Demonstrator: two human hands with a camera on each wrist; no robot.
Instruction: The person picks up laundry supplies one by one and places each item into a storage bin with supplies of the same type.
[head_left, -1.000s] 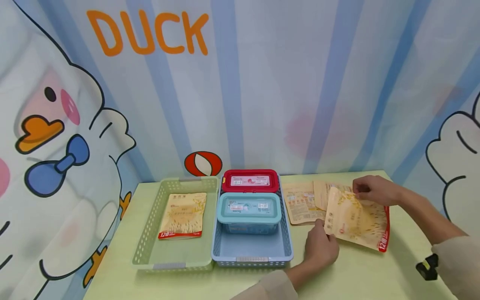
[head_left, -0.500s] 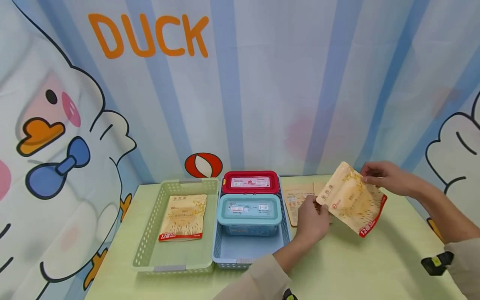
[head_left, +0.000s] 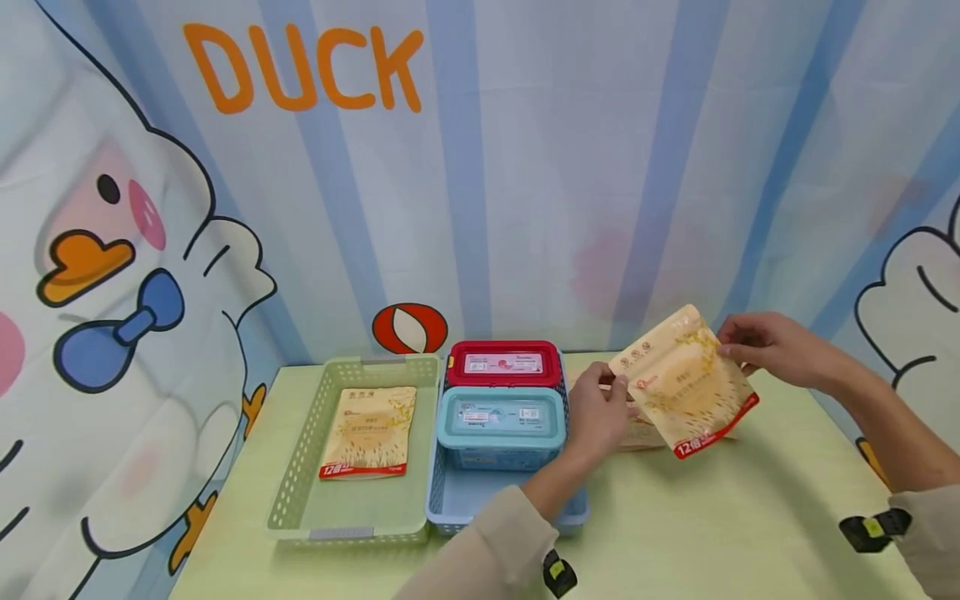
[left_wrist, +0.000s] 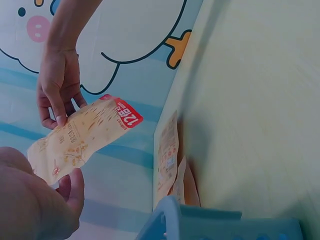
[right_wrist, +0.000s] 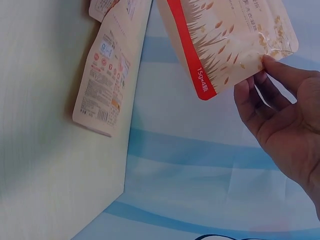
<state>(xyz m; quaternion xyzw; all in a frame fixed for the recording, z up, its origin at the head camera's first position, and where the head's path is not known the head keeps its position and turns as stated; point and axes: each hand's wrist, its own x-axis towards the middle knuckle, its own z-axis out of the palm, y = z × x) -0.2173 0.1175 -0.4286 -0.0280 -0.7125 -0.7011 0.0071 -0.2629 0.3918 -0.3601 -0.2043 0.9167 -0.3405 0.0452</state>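
Note:
A beige stand-up pouch (head_left: pixel 686 383) with a red bottom band and printed wheat ears is held in the air, tilted, above the right part of the table. My left hand (head_left: pixel 600 408) pinches its upper left corner. At the opposite edge, my right hand (head_left: pixel 768 346) grips it between thumb and fingers, as the right wrist view confirms. Beneath it lie more beige pouches (right_wrist: pixel 105 80), back side up, partly hidden by the left hand and the held pouch in the head view. One similar pouch (head_left: pixel 367 433) lies face up in the green basket (head_left: pixel 405 512).
Left of my hands, a blue basket (head_left: pixel 465 496) stands beside the green one. Inside it are a red-lidded box (head_left: pixel 502 364) and a teal-lidded box (head_left: pixel 501 417), one behind the other. A striped duck-print curtain (head_left: pixel 540 167) hangs behind the pale green table (head_left: pixel 720 517).
Both hands have lifted the pouch up off the table and shifted it left, turning it so its red band slants downward. The left hand has moved up toward the blue basket's right side.

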